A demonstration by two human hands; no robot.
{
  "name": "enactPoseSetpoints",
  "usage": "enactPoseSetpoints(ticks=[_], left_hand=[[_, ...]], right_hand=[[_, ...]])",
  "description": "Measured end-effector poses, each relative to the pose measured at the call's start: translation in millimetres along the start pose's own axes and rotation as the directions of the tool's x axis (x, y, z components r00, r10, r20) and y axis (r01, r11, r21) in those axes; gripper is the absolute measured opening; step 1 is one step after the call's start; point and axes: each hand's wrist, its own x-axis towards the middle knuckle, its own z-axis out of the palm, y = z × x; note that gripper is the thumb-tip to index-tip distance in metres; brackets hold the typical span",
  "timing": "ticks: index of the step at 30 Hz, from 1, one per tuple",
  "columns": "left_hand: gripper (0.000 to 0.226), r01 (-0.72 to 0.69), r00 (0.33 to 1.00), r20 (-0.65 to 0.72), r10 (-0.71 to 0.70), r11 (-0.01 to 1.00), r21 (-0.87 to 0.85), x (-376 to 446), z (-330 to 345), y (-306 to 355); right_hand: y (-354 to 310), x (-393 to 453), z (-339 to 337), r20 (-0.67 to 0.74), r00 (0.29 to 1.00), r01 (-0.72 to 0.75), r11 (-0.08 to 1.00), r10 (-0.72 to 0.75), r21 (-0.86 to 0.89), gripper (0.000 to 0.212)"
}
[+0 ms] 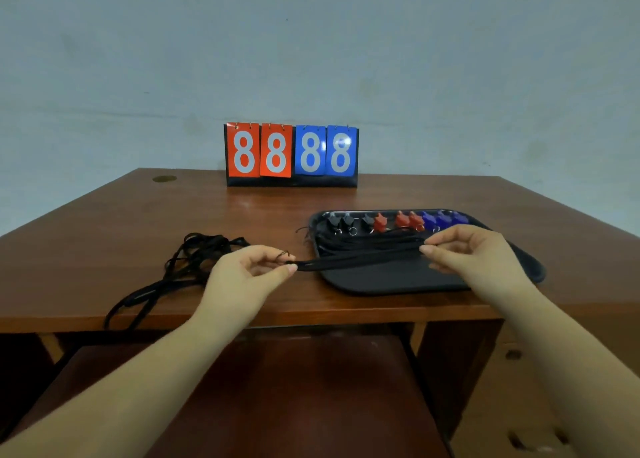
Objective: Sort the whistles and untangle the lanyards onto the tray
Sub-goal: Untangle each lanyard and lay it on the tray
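The lanyard [360,259] runs left-to-right, pinched at each end — left hand [251,272] off the tray [381,279], right hand [474,253] over it.

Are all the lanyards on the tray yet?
No, a tangled pile of lanyards lies on the table, left of the tray.
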Motion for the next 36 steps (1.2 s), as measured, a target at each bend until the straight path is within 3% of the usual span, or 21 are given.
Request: enactPoseSetpoints(ticks=[9, 15, 25, 31, 36], left_hand=[[0.002, -0.040, 0.995, 0.096, 0.010, 0.948, 0.316, 54, 45, 3], [0.007, -0.084, 0.989, 0.150, 0.009, 0.862, 0.500, 75, 61, 4], [0.003, -0.013, 0.994, 0.095, -0.046, 0.842, 0.539, 90, 76, -4], [0.032, 0.012, 0.996, 0.070, -0.053, 0.871, 0.491, 79, 62, -7], [0.035, 0.003, 0.996, 0.079, -0.050, 0.857, 0.515, 64, 33, -5]], right_hand=[[31, 46, -21, 0.192, 0.975, -0.044, 0.945, 0.111, -0.325, 0.011], [40, 66, -12, 0.242, 0.956, -0.056, 0.908, 0.169, -0.415, 0.013], [46, 86, -4, 0.183, 0.967, -0.091, 0.913, 0.176, -0.397, 0.010], [47, 74, -9, 0.168, 0.972, -0.089, 0.916, 0.166, -0.390, 0.026], [38, 54, -1, 0.128, 0.989, -0.015, 0.914, 0.073, -0.406, 0.037]])
